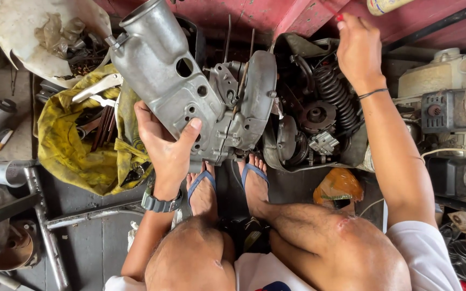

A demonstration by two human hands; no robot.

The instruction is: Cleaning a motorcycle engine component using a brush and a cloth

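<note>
My left hand (165, 145) grips the lower side of a large grey cast-metal engine casing (179, 81) and holds it tilted over the floor in front of my feet. My right hand (358, 48) is raised at the upper right, fingers pinched on a thin red-handled tool (336, 15) whose tip is out of view. Below the right forearm lies a dark open engine part (319, 118) with a black coil spring (333, 89) and a round clutch-like disc.
A yellow cloth (74, 151) holding wrenches and metal rods lies at the left. A white tub (33, 37) of small parts sits upper left. Metal tube frame (49, 226) runs lower left. An orange bag (338, 186) and another engine (443, 97) are at the right.
</note>
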